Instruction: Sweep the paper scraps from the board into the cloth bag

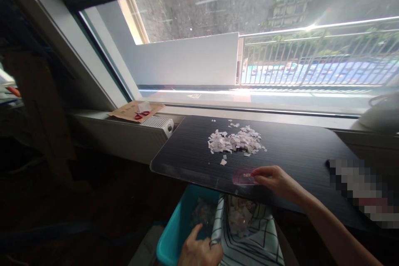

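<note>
My right hand (274,181) pinches a pink see-through plastic scraper (241,176) with a curved edge, flat on the dark tabletop near its front edge. Beyond the scraper lies a heap of small white paper scraps (237,140), with a few loose pieces around it. Below the table edge, my left hand (199,249) grips the rim of a striped cloth-lined container (249,245), its index finger stretched out. Paper scraps show inside that container. To its left, touching it, is a turquoise bin (174,220) with more scraps at the bottom.
The black table (299,149) stands against a large window. A brown envelope (124,111) with red-handled scissors (142,114) lies on the sill at left, near a white radiator (158,126). A blurred-out item (364,191) lies at the table's right.
</note>
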Available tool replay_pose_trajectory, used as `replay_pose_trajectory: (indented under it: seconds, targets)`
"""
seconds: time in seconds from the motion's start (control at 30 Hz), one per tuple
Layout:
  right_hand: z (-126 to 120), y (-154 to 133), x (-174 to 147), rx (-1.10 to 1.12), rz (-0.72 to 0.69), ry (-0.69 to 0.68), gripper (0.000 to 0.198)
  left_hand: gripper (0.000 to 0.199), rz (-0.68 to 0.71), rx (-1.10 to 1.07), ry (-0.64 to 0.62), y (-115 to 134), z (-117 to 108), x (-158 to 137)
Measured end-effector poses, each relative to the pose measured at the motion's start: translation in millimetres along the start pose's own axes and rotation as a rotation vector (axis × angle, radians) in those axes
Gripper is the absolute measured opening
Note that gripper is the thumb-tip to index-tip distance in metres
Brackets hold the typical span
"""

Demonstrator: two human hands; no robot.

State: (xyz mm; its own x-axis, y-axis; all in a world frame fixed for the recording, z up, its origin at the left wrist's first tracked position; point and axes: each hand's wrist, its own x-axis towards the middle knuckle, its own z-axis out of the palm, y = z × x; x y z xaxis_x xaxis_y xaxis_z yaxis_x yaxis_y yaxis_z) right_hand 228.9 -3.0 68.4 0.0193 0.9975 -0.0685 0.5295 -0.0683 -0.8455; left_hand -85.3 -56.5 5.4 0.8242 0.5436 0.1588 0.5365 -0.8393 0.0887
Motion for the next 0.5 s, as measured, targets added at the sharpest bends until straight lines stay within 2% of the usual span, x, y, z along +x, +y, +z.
replay_pose_trajectory:
  seconds: [0.2, 0.37, 0.5]
  targets:
    - [3, 1, -6, -0.049, -0.001, 0.049, 0.03, 0.016, -0.015, -0.044, -0.006, -1, -1, 2]
    - [8, -1, -17, -0.086, -0.047, -0.016, 0.026, 0.019, -0.034, -0.047, -0.029, -1, 5, 2]
    - [3, -1, -27, -0.097, -0.018, 0.045, 0.027, 0.018, -0.047, -0.046, -0.038, 1, 8, -1]
